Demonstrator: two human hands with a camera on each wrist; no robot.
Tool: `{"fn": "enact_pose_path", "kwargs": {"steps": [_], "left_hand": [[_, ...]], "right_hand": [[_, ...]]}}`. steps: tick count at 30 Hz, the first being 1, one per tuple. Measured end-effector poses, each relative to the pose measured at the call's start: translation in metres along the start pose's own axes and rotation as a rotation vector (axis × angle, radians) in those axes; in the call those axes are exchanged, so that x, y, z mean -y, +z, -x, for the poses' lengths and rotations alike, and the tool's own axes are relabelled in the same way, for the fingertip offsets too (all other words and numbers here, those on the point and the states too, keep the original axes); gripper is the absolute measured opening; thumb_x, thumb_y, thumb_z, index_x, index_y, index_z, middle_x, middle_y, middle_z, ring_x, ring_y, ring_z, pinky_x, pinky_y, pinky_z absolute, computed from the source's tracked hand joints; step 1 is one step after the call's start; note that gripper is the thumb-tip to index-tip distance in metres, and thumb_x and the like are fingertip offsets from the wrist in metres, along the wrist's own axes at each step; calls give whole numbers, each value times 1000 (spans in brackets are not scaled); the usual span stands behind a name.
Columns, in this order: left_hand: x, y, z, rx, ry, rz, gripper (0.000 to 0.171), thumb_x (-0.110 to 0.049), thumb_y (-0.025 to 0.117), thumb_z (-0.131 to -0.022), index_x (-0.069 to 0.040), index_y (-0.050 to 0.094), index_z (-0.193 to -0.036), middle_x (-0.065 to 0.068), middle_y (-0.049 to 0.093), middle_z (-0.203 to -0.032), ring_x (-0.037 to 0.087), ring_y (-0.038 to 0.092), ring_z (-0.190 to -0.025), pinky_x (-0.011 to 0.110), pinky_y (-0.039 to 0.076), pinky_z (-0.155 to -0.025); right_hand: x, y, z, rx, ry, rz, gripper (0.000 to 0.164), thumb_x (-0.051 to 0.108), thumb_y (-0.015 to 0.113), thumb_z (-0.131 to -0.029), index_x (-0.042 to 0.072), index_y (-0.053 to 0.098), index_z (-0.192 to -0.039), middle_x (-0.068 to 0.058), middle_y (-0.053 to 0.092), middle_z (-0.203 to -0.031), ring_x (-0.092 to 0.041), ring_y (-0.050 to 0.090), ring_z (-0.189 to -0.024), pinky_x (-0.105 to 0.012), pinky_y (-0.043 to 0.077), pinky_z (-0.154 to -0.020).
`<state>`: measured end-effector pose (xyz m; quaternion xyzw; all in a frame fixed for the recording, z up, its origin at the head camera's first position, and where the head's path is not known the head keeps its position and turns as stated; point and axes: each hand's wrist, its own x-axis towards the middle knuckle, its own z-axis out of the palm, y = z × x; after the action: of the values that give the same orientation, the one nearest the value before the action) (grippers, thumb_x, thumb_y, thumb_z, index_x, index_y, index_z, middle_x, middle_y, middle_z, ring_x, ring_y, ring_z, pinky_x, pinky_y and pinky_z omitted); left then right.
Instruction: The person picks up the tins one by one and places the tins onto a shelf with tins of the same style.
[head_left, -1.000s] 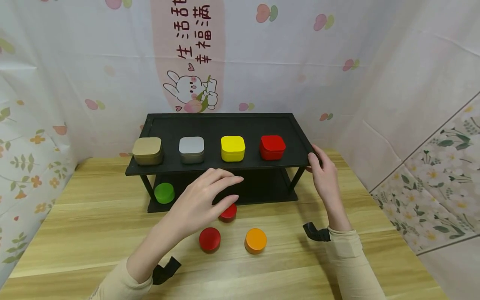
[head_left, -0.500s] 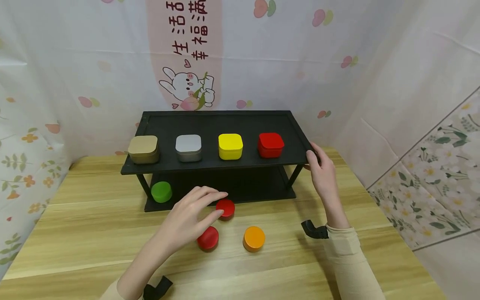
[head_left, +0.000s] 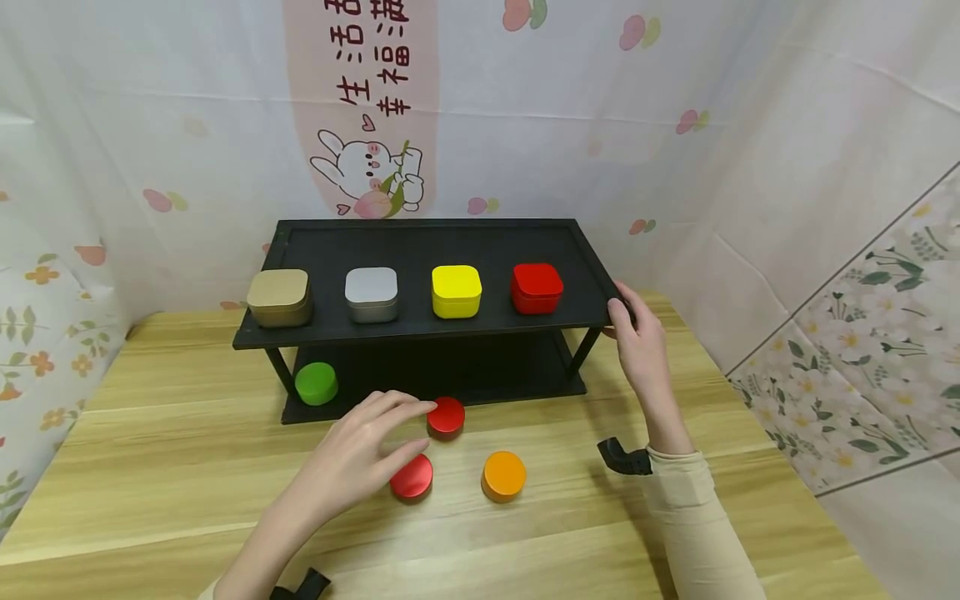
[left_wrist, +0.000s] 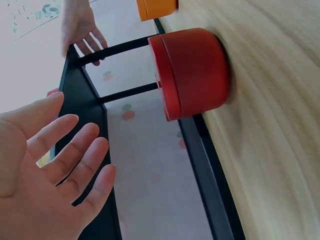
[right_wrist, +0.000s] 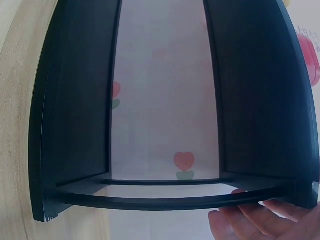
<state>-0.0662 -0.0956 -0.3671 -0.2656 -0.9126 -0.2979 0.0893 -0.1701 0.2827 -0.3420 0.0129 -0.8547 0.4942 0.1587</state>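
My left hand (head_left: 360,450) hovers over the table with its fingers spread and loosely bent, nothing in them. It is between two round red tins: the nearer red tin (head_left: 414,477) lies under its thumb, and the farther red tin (head_left: 446,418) is at its fingertips. In the left wrist view a red tin (left_wrist: 195,75) stands past the open palm. My right hand (head_left: 641,346) grips the right end of the black two-tier shelf (head_left: 420,242), thumb on the top edge and fingers (right_wrist: 255,220) beneath it. An orange tin (head_left: 504,475) rests right of the red ones.
Along the top tier stand square tins: gold (head_left: 280,297), silver (head_left: 372,295), yellow (head_left: 456,292) and red (head_left: 537,289). A round green tin (head_left: 317,384) sits on the lower tier's left end. A patterned cloth (head_left: 525,125) hangs behind the shelf.
My left hand has come down from in front of the shelf toward the red tins, uncovering the farther one. The right hand keeps its grip. The head view has shifted slightly.
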Motion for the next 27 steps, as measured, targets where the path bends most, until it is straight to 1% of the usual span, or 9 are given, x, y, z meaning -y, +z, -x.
{"fn": "enact_pose_path", "kwargs": {"steps": [1, 3, 7, 8, 10, 14, 18, 22, 27], "left_hand": [[1, 0, 1, 1, -3, -5, 42, -27, 79, -90, -20, 71, -130, -6, 70, -124, 15, 63, -113, 41, 60, -94], [2, -1, 2, 10, -12, -4, 43, -28, 78, -90, -20, 70, -131, -5, 69, -125, 18, 64, -116, 45, 56, -102], [6, -1, 4, 38, -38, -15, 46, -29, 78, -90, -20, 68, -134, -4, 68, -128, 23, 63, -121, 51, 54, -106], [6, -2, 4, 49, -44, -18, 46, -30, 78, -90, -20, 68, -134, -3, 68, -129, 24, 63, -121, 51, 54, -106], [7, -2, 3, 65, -53, -29, 48, -30, 79, -90, -20, 67, -135, -2, 68, -130, 24, 63, -120, 50, 57, -101], [8, -3, 3, 105, -72, -34, 51, -31, 80, -89, -20, 66, -137, 0, 67, -132, 26, 63, -122, 53, 56, -102], [8, -3, 4, 153, -90, -29, 53, -30, 79, -90, -22, 64, -140, 0, 66, -133, 26, 61, -123, 53, 55, -102], [6, -1, 7, 206, -104, -9, 54, -32, 77, -91, -22, 62, -141, 1, 64, -136, 26, 60, -124, 54, 55, -101], [5, 3, 11, 255, -111, 6, 56, -33, 78, -90, -21, 61, -142, 2, 63, -139, 28, 59, -125, 56, 52, -105]], "right_hand": [[1, 1, -1, -1, -4, -3, 52, 46, 41, -109, 24, 45, -156, -12, 53, -154, -17, 66, -115, -6, 52, -83], [2, 1, -2, -7, -11, -3, 52, 46, 41, -109, 24, 45, -156, -12, 53, -154, -15, 67, -113, -6, 51, -83], [4, 3, -5, -12, -26, -7, 52, 45, 41, -109, 24, 46, -156, -12, 53, -154, 1, 64, -105, -5, 51, -82], [4, 3, -5, -12, -26, -6, 51, 45, 41, -109, 24, 46, -156, -12, 53, -154, 6, 61, -103, -5, 52, -83], [4, 3, -6, -9, -25, -8, 51, 44, 41, -109, 24, 45, -156, -11, 52, -155, 6, 61, -103, -6, 52, -83], [4, 4, -7, -7, -19, -13, 51, 42, 41, -110, 24, 44, -157, -12, 51, -156, 9, 60, -102, -7, 53, -84], [3, 3, -7, -6, -21, -13, 51, 41, 40, -110, 22, 44, -157, -14, 50, -156, 13, 59, -98, -5, 51, -82], [1, 2, -5, -1, -22, -5, 52, 41, 40, -110, 22, 43, -157, -15, 50, -156, 15, 59, -97, -3, 51, -81], [-3, 1, 0, 5, -15, -6, 52, 39, 40, -110, 20, 42, -158, -19, 49, -156, 18, 58, -96, -3, 50, -81]]}}
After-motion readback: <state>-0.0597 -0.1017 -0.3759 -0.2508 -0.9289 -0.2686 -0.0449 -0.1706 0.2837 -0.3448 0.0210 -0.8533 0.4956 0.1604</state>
